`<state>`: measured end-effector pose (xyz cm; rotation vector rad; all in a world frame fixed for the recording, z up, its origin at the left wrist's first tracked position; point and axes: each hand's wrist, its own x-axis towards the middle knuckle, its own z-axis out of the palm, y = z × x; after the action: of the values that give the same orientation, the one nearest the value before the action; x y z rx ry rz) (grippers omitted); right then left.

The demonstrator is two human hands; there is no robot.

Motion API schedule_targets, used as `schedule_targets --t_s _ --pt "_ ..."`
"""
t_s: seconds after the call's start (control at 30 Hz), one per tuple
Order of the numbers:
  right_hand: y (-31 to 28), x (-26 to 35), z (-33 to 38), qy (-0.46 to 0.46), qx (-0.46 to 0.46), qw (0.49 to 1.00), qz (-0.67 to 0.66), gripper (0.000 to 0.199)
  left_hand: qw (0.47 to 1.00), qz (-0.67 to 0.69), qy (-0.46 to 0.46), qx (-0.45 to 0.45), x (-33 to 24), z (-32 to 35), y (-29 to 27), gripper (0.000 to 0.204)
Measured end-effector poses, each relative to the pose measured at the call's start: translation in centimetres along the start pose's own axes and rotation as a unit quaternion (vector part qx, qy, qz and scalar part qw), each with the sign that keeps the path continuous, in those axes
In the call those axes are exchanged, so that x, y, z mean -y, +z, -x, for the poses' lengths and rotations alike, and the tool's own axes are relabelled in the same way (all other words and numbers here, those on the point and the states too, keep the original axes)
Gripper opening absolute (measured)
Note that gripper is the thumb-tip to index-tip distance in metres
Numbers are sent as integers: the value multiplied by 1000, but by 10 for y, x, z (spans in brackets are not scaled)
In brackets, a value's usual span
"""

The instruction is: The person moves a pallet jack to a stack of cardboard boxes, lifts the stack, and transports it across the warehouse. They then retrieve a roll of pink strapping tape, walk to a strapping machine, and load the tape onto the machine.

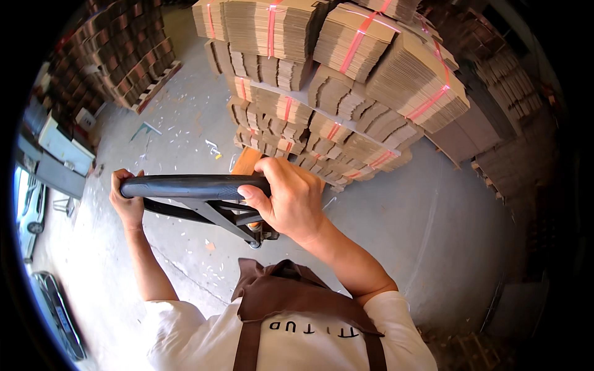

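A pallet jack's black loop handle (192, 185) stretches across in front of my chest. My left hand (128, 201) is closed around its left end, thumb over the top. At the other end my right hand (291, 201) wraps round the grip, its thumb lying along the near side. Below the handle, the lower steering part (255, 238) partly shows. An orange piece (247, 161), seemingly of the jack, appears just behind the handle. Beyond it rises a tall stack of flat cardboard bundles (356, 43) tied with red straps; its base is partly hidden by my right hand.
More cardboard stacks stand on a pallet (158, 86) at the far left and along the right side. Paper scraps (213, 148) litter the grey floor (402, 216). Pale cabinets (65, 151) and cars (59, 315) are at the left edge.
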<state>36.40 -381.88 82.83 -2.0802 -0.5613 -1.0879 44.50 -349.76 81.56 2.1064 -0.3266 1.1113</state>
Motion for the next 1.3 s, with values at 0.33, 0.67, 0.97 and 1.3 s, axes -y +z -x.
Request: schedule_targets --t_s 0.33,0.67,0.97,1.3 --pt "12 -36 -22 7 6 984 -178 43 956 -215 122 -159 12 47 3 36" --pt "46 -46 -16 -37 21 984 -174 49 934 -232 163 -218 -22 92 -31 39" --pt "73 -52 -22 -107 -15 980 -166 44 964 -220 -115 -97 2 143 -82 35" --pt "108 -61 -39 -80 7 989 -126 50 988 -122 -40 -81 -7 114 -69 38"
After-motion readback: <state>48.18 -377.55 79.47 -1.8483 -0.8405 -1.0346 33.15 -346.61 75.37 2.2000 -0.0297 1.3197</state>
